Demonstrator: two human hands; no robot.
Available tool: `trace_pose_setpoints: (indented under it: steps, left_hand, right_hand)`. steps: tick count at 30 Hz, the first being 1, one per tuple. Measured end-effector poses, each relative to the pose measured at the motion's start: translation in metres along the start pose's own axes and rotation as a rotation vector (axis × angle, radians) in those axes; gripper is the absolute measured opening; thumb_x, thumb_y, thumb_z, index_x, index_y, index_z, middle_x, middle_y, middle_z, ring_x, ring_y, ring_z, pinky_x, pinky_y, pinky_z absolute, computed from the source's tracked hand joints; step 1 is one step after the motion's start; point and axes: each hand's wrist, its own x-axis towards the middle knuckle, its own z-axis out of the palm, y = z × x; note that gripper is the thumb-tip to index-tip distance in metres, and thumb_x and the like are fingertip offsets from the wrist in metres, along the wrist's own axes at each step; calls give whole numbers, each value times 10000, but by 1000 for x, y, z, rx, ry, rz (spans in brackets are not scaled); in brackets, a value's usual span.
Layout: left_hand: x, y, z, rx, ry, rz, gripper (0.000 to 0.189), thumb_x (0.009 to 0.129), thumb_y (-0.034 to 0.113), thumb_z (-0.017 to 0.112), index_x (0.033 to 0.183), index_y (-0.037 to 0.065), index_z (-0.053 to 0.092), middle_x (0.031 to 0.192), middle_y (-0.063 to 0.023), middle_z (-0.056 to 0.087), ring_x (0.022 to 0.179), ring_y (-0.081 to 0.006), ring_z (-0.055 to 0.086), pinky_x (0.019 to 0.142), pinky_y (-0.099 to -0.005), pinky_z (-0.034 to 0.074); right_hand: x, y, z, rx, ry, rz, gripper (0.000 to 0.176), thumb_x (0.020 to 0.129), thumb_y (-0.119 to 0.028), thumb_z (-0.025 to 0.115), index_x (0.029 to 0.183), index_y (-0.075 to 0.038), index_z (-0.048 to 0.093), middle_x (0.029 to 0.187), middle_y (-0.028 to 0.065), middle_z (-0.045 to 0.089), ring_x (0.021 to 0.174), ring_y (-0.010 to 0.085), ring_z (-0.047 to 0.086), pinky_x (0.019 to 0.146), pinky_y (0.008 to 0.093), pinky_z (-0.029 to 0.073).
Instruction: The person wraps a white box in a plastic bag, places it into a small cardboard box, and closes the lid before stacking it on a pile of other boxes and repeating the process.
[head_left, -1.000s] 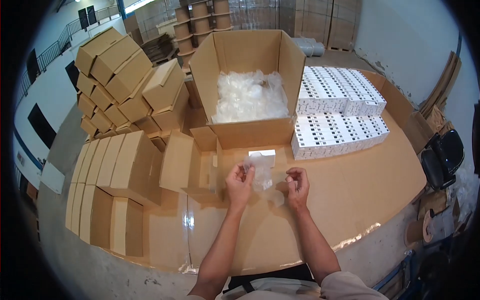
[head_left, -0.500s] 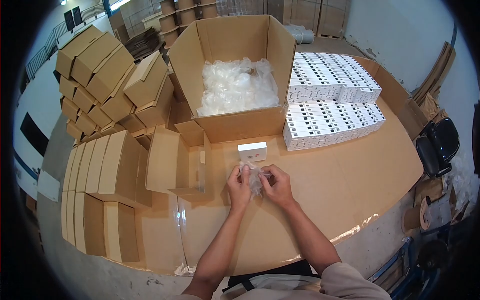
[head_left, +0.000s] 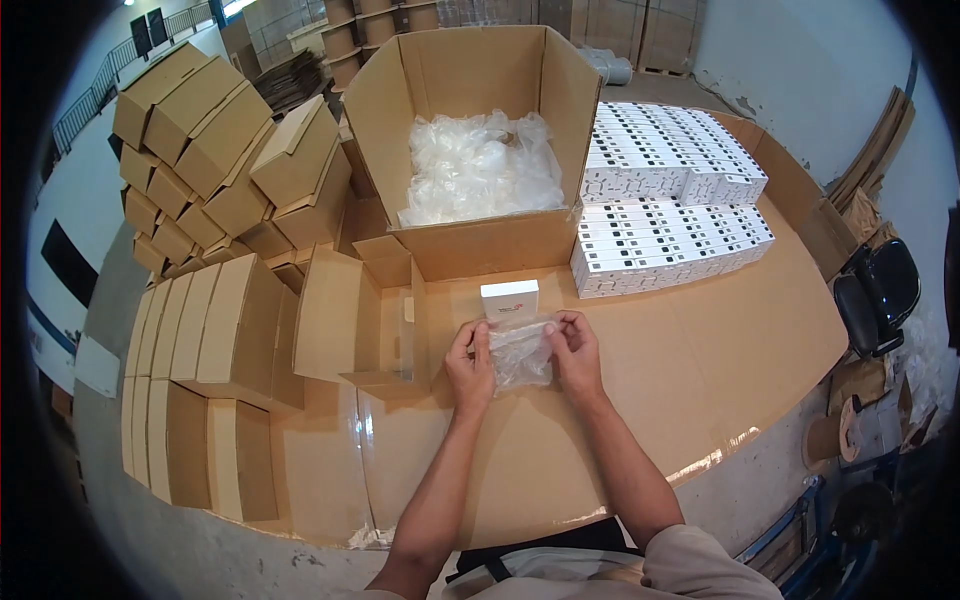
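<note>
Holding the plastic bag (head_left: 521,360) by opposite edges so it is spreading wide, I am clamping it in the fingers of my left hand (head_left: 470,368) and right hand (head_left: 578,362); the white box (head_left: 510,299) is standing just beyond the fingers, print facing my camera.

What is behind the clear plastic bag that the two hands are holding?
Behind the clear plastic bag, a small white box shows its top and a front with a red mark. The bag covers its lower front edge, so that part cannot be seen clearly.
</note>
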Motion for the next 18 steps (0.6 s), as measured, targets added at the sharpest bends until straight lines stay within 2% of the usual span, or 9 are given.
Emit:
trace_pose_setpoints:
  steps: [2, 5, 7, 8, 10, 14, 16, 18]
  left_hand:
    - [1, 4, -1, -8, 37, -4, 302, 1096, 256, 570, 1029, -10, 696, 931, 8, 667, 845, -68, 560, 753, -240, 474]
    - [3, 2, -7, 18, 77, -10, 304, 1098, 256, 564, 1037, -12, 693, 930, 9, 666, 809, -68, 534, 732, -238, 464]
    - [5, 4, -11, 48, 87, -36, 299, 1099, 250, 562, 1043, -15, 690, 929, 5, 668, 789, -69, 517, 721, -237, 458]
    - [6, 2, -10, 60, 108, 12, 293, 1095, 247, 566, 1051, -12, 696, 930, -8, 687, 813, -81, 558, 720, -246, 476]
    - [9, -5, -9, 86, 151, 110, 282, 1087, 242, 574, 1066, -5, 709, 931, -35, 723, 863, -103, 640, 717, -264, 513]
    - [4, 3, -5, 42, 118, 76, 276, 1091, 230, 570, 1081, -12, 702, 941, -34, 716, 886, -100, 640, 757, -261, 511]
    - [2, 9, -4, 7, 86, 31, 272, 1096, 216, 567, 1079, -24, 692, 960, -27, 694, 896, -93, 621, 798, -252, 502]
    - [3, 2, -4, -3, 51, 87, 264, 1086, 222, 581, 1087, -14, 699, 950, -32, 712, 858, -90, 628, 729, -256, 503]
  right_hand:
    - [-8, -19, 10, -159, -112, 40, 149, 981, -113, 726, 1067, -39, 631, 921, 1, 668, 762, 43, 599, 602, 208, 445]
    - [-7, -22, -5, -378, -359, 273, 158, 947, -127, 768, 978, -47, 636, 788, -22, 635, 637, 51, 554, 546, 215, 420]
    - [-3, -31, -16, -369, -417, 340, 185, 926, -129, 795, 930, -62, 623, 722, -46, 601, 593, 47, 530, 515, 220, 395]
    - [-1, -36, -22, -366, -447, 372, 201, 916, -130, 809, 906, -69, 617, 689, -58, 584, 572, 45, 518, 500, 222, 382]
    - [2, -37, -33, -354, -470, 340, 231, 918, -146, 814, 877, -79, 596, 661, -80, 550, 578, 23, 499, 496, 219, 364]
    - [8, -36, -48, -436, -539, 301, 255, 923, -165, 817, 859, -93, 580, 687, -89, 520, 619, 12, 483, 532, 213, 368]
    - [4, -33, -39, -266, -405, 240, 249, 934, -177, 808, 864, -92, 585, 729, -80, 537, 656, 13, 489, 559, 211, 378]
    - [1, -32, -27, -177, -284, 185, 238, 958, -192, 783, 870, -87, 588, 762, -70, 547, 685, 20, 494, 579, 214, 389]
